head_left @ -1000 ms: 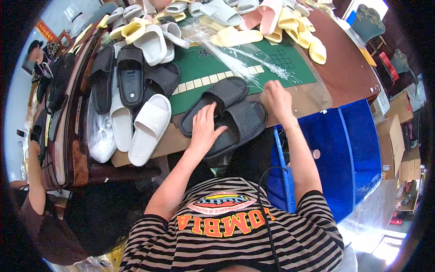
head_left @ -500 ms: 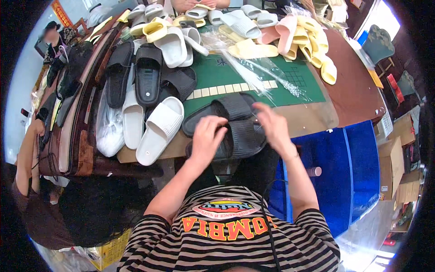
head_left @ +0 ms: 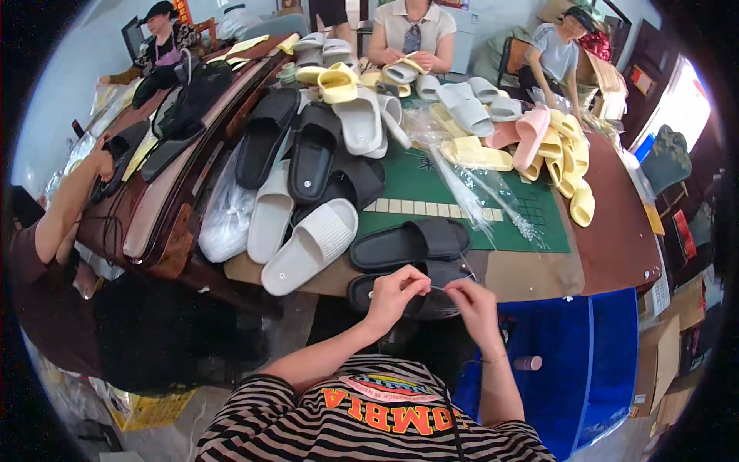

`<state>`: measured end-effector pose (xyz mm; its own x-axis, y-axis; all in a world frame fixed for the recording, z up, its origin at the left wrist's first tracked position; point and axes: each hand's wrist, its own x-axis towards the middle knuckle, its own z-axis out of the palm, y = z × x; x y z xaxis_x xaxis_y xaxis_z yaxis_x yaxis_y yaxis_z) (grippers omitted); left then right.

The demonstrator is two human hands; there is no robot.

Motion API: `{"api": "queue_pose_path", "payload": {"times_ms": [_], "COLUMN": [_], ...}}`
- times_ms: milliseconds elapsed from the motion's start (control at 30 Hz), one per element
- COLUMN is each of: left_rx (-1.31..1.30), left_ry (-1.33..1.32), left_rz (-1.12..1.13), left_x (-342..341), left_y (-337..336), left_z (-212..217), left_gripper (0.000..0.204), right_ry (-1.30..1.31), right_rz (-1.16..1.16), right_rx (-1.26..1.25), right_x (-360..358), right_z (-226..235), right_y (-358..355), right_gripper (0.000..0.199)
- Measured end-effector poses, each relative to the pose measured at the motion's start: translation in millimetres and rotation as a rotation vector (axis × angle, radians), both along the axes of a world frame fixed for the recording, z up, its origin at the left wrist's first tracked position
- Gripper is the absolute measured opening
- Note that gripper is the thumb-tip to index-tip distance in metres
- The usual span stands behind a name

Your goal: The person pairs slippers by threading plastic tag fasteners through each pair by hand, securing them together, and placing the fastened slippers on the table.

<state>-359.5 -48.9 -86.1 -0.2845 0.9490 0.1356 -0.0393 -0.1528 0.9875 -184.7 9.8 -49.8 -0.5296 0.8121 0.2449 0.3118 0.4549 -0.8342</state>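
Two black slippers lie side by side at the table's front edge: the far one [head_left: 412, 242] lies free, and the near one [head_left: 400, 296] is partly covered by my hands. My left hand [head_left: 394, 294] and my right hand [head_left: 476, 304] hover close together over the near slipper. Each has its fingertips pinched on an end of a thin pale strand [head_left: 440, 289] stretched between them. What the strand is, I cannot make out.
White slippers [head_left: 312, 246] lie left of the black pair, with piles of black, grey, yellow and pink slippers behind them. Clear plastic bags [head_left: 477, 192] lie on a green mat [head_left: 431, 185]. A blue bin [head_left: 573, 354] stands to my right. Other people sit around the table [head_left: 616, 231].
My hands, which lay spread on the two black slippers, have drawn back toward me over the near one and pinched together. The view has tilted up toward the far side.
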Motion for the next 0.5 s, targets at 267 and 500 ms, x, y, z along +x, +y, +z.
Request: {"api": "queue_pose_path", "payload": {"times_ms": [267,500], "left_rx": [0.021,0.022], "left_ry": [0.416,0.755], "left_rz": [-0.098,0.041], "left_x": [5.8,17.9], "left_y": [17.0,30.2], "left_z": [-43.6,-59.8], "left_gripper": [0.019,0.012], "right_ry": [-0.309,-0.153], "right_rz": [-0.381,-0.008], "right_rx": [0.076,-0.322], "right_x": [115.3,35.4], "right_z": [-49.7,-53.1], "right_y": [78.5,55.7], "right_gripper": [0.012,0.010]}}
